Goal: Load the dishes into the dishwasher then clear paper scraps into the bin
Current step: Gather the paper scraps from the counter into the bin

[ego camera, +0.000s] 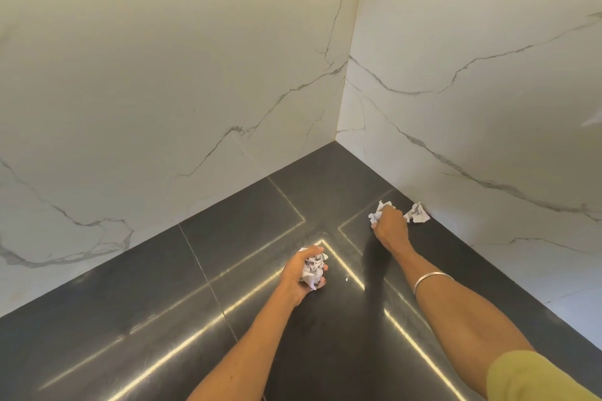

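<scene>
Left hand (pixel 301 273) fingers curled round crumpled paper wad (pixel 314 267), right hand (pixel 389 221) fingers gripping paper scrap (pixel 378 213), loose scrap (pixel 418 213) beside wall

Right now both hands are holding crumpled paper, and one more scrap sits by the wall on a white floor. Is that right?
Not quite: the floor is black, not white; only the walls are white marble. The rest holds in the head view: the left hand and the right hand each grip crumpled paper, and one more scrap sits by the wall.
</scene>
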### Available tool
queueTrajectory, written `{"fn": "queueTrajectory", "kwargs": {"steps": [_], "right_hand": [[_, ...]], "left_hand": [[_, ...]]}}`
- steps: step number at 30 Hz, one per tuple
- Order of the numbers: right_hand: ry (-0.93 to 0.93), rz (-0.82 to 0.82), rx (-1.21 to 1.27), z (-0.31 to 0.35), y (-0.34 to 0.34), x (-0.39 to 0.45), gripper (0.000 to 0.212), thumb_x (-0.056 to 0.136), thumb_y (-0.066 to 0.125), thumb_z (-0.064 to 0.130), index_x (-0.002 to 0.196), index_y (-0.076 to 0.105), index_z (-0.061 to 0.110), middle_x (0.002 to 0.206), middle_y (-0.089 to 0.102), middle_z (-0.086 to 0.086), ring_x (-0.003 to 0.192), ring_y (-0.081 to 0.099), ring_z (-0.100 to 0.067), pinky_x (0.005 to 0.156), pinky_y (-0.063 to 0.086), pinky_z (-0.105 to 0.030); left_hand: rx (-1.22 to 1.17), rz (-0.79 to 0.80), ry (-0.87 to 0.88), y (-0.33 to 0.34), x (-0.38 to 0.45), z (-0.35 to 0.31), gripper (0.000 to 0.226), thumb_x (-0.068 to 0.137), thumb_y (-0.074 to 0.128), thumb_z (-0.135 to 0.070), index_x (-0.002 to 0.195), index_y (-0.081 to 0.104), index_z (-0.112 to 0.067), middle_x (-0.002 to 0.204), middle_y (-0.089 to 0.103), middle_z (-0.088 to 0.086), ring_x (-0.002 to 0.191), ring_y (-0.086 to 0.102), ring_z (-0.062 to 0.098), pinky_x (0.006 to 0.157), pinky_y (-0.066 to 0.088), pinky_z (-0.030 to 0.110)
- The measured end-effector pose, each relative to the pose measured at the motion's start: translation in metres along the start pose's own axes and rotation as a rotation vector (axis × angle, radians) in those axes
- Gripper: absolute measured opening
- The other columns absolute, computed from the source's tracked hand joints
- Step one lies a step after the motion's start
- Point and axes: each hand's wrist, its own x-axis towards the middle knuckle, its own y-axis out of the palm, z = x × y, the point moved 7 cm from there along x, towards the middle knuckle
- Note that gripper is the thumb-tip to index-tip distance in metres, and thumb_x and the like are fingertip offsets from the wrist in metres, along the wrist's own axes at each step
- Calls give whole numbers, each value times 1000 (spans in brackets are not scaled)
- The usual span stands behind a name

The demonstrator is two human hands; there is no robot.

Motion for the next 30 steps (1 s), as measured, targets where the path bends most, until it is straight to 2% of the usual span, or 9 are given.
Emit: {"fn": "queueTrajectory", "kwargs": {"steps": [2, 7, 10, 12, 15, 18, 23, 26, 30], "right_hand": [[31, 14, 103, -5, -2, -11, 26, 92, 63, 26, 89, 71, 1, 92, 68, -12, 89, 64, -32, 69, 33, -25], [71, 46, 366, 1, -14, -53, 11, 85, 73, 27, 85, 72, 16, 78, 69, -1, 76, 61, -19, 72, 37, -26], [65, 108, 400, -6, 1, -67, 14, 72, 80, 41, 75, 73, 30, 77, 70, 1, 77, 66, -19, 70, 51, -27], [83, 119, 412, -13, 11, -70, 26, 59, 81, 53, 77, 76, 36, 89, 70, -6, 77, 69, -19, 76, 59, -37], [49, 156, 435, 24, -11, -107, 22, 67, 87, 31, 85, 80, 21, 81, 71, -2, 66, 65, -5, 66, 55, -22], [3, 258, 349, 45, -11, -130, 27, 73, 83, 32, 96, 79, 16, 84, 73, 2, 70, 63, 0, 54, 40, -4], [-30, 369, 237, 55, -16, -162, 27, 79, 77, 34, 96, 76, 13, 93, 75, -4, 89, 70, -17, 78, 55, -33], [-29, 416, 200, 46, -25, -173, 26, 81, 74, 35, 97, 74, 14, 94, 74, -2, 90, 70, -17, 73, 52, -29], [-18, 399, 233, 30, -44, -188, 28, 81, 76, 37, 96, 74, 14, 91, 74, -1, 80, 68, -11, 67, 49, -22]], "left_hand": [[-5, -6, 1, 0, -2, 0, 17, 77, 74, -11, 89, 62, -12, 78, 63, 8, 60, 58, 20, 52, 37, 27], [-69, -25, -23, 2, -10, 5, 15, 76, 74, -11, 86, 63, -11, 75, 64, 7, 62, 59, 19, 53, 40, 27], [-83, -22, -29, 5, -16, 11, 15, 77, 73, -14, 87, 62, -12, 73, 63, 6, 62, 60, 17, 54, 43, 26], [-86, -23, -37, 7, -22, 15, 13, 79, 72, -16, 86, 62, -11, 71, 63, 6, 60, 60, 16, 55, 43, 26], [-113, -27, -43, 8, -31, 22, 14, 79, 72, -18, 83, 62, -10, 72, 62, 7, 60, 60, 16, 54, 45, 25], [-145, 25, -39, 16, -45, 26, 16, 79, 73, -20, 87, 65, -9, 74, 63, 7, 61, 60, 17, 57, 46, 27], [-154, 173, -64, 31, -70, 35, 25, 77, 79, -22, 96, 72, -8, 87, 69, 10, 77, 65, 23, 77, 53, 37], [-107, 232, -81, 38, -83, 45, 33, 77, 83, -21, 104, 74, -5, 108, 71, 16, 103, 66, 31, 96, 51, 49], [-63, 255, -80, 57, -96, 59, 41, 78, 81, -16, 115, 67, -5, 110, 70, 18, 107, 65, 34, 88, 56, 47]]}}
